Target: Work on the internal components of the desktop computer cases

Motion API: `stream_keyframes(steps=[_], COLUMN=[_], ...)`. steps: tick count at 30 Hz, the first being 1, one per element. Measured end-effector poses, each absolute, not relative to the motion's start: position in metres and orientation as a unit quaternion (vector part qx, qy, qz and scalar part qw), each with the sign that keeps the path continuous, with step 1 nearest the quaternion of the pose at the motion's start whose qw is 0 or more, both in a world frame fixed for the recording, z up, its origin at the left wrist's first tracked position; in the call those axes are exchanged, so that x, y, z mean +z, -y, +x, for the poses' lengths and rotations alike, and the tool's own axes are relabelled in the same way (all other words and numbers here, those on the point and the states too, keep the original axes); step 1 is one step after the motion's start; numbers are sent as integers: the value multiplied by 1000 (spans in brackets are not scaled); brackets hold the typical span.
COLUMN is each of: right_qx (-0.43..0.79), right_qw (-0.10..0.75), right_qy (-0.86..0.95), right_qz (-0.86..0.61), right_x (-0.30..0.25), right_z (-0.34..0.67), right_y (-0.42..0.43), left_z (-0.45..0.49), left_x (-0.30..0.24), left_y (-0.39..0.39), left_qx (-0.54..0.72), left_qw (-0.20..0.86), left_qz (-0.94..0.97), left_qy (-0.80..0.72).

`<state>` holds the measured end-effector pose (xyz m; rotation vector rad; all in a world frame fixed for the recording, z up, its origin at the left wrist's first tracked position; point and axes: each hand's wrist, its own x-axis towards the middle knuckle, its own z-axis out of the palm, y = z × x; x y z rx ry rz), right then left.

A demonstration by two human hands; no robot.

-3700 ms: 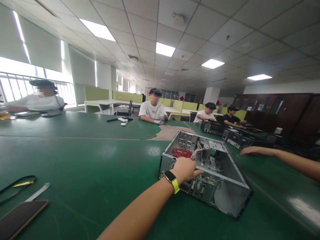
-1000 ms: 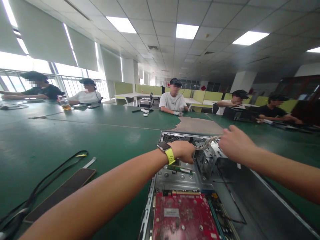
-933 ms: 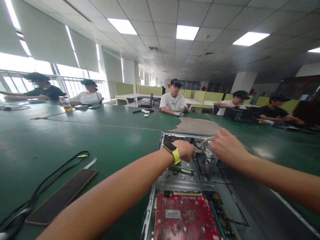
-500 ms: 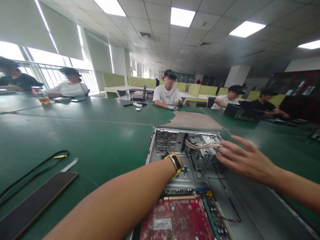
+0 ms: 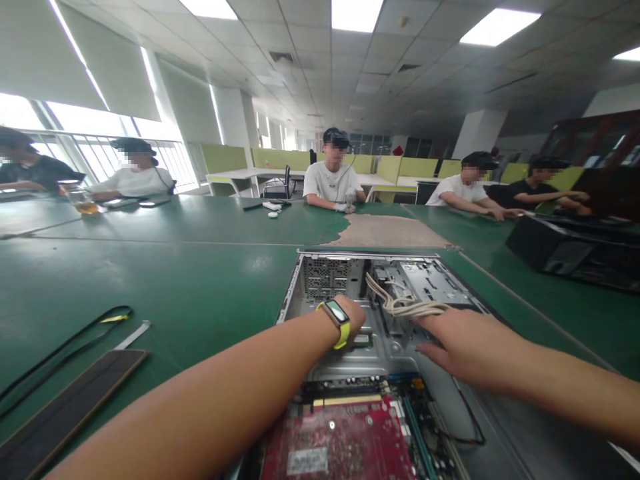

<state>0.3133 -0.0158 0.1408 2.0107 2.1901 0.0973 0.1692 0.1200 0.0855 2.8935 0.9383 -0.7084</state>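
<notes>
The open computer case (image 5: pixel 293 297) lay on the green table (image 5: pixel 190 280), directly in front of the person. The left hand (image 5: pixel 356 312), with a yellow-strapped watch (image 5: pixel 336 316) on its wrist, reached down inside the case near its far end. Its fingers were hidden, so I cannot tell whether they gripped something. The right hand (image 5: pixel 457 343) was flat and palm down over the case, fingers stretched out, their tips touching the beige cable bundle (image 5: pixel 400 305). A red circuit board (image 5: pixel 345 437) sat at the near end of the case. Left of the case lay a dark phone (image 5: pixel 75 400) and a black cord (image 5: pixel 65 340).
</notes>
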Motion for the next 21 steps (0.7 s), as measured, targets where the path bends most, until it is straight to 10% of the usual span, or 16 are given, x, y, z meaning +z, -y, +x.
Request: stream_keyframes(steps=[8, 16, 21], right_qx=[-127, -441, -535], right_qw=[9, -184, -202], right_qy=[-756, -636, -536], right_qz=[642, 606, 620], right_x=[142, 110, 104], right_z=[296, 278, 280], right_y=[-5, -27, -28], left_z=[153, 128, 122], left_x=[170, 158, 149], left_y=[-88, -117, -112], left_qx=[-202, -58, -132], left_qw=[35, 283, 202], left_qz=[968, 925, 944], left_qy=[-146, -246, -224])
